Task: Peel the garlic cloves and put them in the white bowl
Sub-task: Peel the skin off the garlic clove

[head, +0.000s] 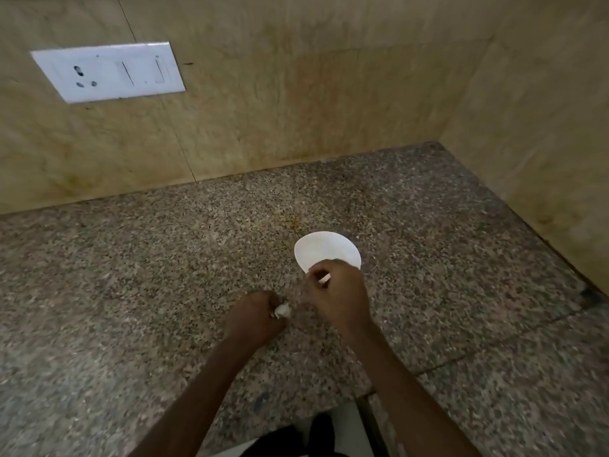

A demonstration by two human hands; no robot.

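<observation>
A white bowl (324, 250) stands on the speckled granite counter (164, 275), and what I can see of its inside looks empty. My right hand (339, 295) hovers over the bowl's near rim, fingers curled around a small pale garlic clove (324, 278) that shows between them. To the left and a little nearer, my left hand (255, 316) is closed on a white garlic piece (282, 311) with papery skin, low over the counter. Both hands hide most of what they hold.
Beige tiled walls close the counter at the back and on the right, forming a corner (438, 143). A white switch and socket plate (108, 72) is on the back wall at upper left. The counter's front edge (329, 410) runs just below my forearms.
</observation>
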